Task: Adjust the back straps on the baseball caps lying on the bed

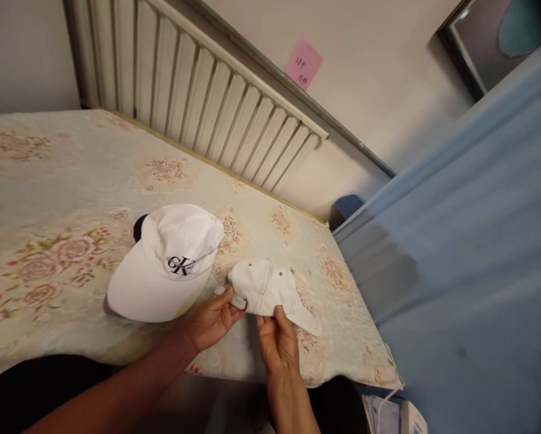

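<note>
Between my two hands is a white baseball cap (268,283), its brim pointing to the lower right and its back strap to the left. My left hand (211,322) pinches the strap with its small dark buckle. On the cap's lower edge, nearer the brim, my right hand (277,340) grips with the thumb on the outside; its other fingers are partly hidden. To the left lies a larger white cap (182,238) with a black "CK" mark, its brim toward the lower left. Something dark (139,228) shows behind that cap.
A floral cloth (71,193) covers the bed or table. Along its back runs a white radiator (207,90). At the right hangs a blue curtain (469,241), with a pale box-like object (412,417) at the lower right. A pink note (303,63) is on the wall.
</note>
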The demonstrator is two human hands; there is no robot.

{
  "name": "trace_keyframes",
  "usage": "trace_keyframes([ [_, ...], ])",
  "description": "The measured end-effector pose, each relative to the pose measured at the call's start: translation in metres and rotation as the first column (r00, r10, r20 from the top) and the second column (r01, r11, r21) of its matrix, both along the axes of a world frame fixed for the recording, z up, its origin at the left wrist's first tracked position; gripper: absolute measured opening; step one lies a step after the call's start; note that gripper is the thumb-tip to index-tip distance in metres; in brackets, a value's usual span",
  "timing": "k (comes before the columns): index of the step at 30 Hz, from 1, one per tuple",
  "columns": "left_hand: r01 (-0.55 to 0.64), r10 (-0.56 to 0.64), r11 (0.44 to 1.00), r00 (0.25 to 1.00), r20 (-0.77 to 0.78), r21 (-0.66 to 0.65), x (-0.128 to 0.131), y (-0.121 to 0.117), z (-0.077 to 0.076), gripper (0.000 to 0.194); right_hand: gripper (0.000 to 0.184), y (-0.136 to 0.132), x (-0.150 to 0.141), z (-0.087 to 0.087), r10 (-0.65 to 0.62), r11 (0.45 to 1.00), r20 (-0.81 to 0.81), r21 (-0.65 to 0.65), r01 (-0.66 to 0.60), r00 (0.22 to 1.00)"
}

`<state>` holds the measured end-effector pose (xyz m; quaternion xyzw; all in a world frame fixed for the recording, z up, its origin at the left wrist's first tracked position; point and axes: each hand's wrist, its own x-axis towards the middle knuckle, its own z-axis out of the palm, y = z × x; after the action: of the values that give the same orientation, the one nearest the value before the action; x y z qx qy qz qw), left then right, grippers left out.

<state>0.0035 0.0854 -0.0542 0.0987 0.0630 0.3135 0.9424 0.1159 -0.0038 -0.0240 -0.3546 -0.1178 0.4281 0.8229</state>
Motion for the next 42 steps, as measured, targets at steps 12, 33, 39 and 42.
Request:
trace_keyframes([
  [12, -0.023, 0.026, 0.998, 0.998, -0.056, 0.063, 0.001, -0.002, -0.002, 0.019, 0.051, 0.007, -0.019, -0.006, 0.066, 0.998, 0.036, -0.010, -0.065, 0.997],
  [33, 0.107, -0.107, 0.994, 0.994, -0.003, 0.037, 0.000, -0.008, -0.009, 0.016, 0.059, 0.009, -0.031, -0.011, -0.002, 0.999, 0.233, -0.039, 0.012, 0.972],
  [39, 0.066, -0.067, 0.995, 0.998, -0.012, -0.074, 0.005, -0.016, -0.008, 0.022, 0.048, -0.003, -0.022, -0.001, 0.000, 0.999, 0.209, -0.047, 0.010, 0.978],
  [42, 0.055, -0.056, 0.989, 0.998, -0.001, -0.140, 0.009, -0.024, -0.003, 0.025, 0.051, -0.011, -0.016, 0.003, -0.021, 0.999, 0.159, -0.027, 0.026, 0.987],
])
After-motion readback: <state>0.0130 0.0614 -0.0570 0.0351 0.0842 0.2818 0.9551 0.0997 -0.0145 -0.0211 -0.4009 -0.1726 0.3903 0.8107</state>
